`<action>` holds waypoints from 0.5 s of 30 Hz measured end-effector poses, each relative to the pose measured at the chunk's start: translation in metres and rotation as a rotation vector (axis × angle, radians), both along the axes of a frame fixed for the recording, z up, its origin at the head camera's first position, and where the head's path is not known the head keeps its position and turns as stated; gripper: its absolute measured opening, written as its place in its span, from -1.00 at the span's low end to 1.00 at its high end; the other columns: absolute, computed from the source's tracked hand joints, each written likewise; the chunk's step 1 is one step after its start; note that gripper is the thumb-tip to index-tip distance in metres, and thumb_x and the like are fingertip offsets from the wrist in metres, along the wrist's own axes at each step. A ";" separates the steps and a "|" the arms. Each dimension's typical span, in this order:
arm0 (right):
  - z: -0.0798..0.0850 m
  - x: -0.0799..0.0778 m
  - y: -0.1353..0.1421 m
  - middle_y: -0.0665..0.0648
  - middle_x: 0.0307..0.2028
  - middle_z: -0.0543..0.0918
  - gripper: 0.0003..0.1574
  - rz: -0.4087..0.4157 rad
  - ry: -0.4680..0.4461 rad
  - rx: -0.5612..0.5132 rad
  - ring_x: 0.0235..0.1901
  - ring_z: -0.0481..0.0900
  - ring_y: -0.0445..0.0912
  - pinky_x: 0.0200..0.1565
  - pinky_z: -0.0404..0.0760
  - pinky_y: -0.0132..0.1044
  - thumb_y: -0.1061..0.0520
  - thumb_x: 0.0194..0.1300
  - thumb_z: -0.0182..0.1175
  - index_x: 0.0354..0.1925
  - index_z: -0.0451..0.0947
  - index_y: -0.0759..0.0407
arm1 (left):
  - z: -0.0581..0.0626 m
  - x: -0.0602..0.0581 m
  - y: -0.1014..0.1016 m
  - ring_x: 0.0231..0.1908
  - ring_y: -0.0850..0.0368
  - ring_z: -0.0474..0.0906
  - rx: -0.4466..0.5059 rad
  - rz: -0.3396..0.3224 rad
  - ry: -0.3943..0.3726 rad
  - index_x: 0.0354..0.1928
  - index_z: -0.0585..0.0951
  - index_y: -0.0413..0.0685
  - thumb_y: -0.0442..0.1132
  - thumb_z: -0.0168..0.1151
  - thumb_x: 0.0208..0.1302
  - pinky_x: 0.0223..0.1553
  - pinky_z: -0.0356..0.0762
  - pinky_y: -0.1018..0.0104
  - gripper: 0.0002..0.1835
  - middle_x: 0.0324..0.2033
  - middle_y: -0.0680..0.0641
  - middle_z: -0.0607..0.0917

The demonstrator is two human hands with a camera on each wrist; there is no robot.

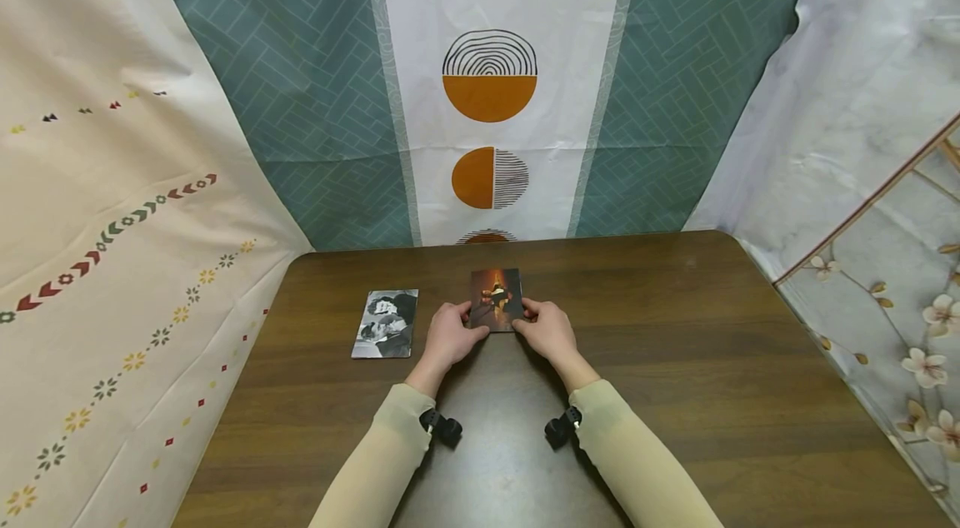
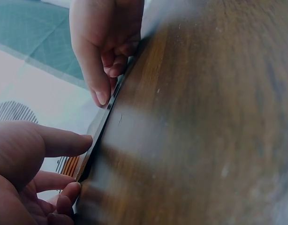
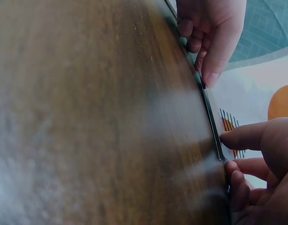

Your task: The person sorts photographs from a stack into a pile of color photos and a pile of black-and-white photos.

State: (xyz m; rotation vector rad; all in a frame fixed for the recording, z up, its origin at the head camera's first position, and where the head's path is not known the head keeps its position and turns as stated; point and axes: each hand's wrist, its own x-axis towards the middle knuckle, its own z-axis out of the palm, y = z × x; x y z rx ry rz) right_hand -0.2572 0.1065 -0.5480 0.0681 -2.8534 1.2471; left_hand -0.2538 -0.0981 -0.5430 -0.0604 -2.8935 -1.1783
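A photo card (image 1: 496, 295) with a dark, orange-lit picture lies low at the middle of the table, turned upright to me. My left hand (image 1: 450, 335) pinches its near left corner, thumb on top. At the near right corner my right hand (image 1: 550, 331) pinches it the same way. Both wrist views show the card edge-on, as a thin dark strip (image 2: 101, 124); whether it is one card or several stacked, I cannot tell. To the left of my left hand lies a black-and-white photo card (image 1: 385, 325), slightly turned, with nobody touching it.
The brown wooden table (image 1: 675, 395) has rounded far corners. Behind it hangs a green and white cloth (image 1: 487, 136) with orange circles. Patterned cloths (image 1: 112, 261) drape the left and right sides. A black wrist camera (image 1: 447, 430) sits on each sleeve.
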 end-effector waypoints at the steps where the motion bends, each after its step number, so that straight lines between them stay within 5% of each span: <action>1: 0.001 0.000 0.000 0.13 -0.05 0.79 -0.31 -0.002 -0.003 0.004 -0.03 0.72 0.06 0.07 0.62 0.06 0.08 0.32 0.45 0.38 0.63 0.20 | 0.001 0.000 0.000 -0.05 -0.15 0.57 -0.005 -0.001 0.001 0.37 0.61 -0.34 -0.11 0.56 0.21 0.06 0.54 -0.06 -0.27 -0.13 -0.16 0.63; 15: 0.001 0.001 -0.001 0.15 0.01 0.78 -0.29 -0.008 -0.011 0.061 0.11 0.68 0.14 0.17 0.58 0.11 0.03 0.37 0.43 0.42 0.59 0.18 | 0.000 0.003 0.004 0.10 -0.27 0.54 -0.077 0.000 -0.006 0.41 0.58 -0.30 -0.08 0.60 0.21 0.18 0.50 -0.12 -0.22 0.05 -0.27 0.62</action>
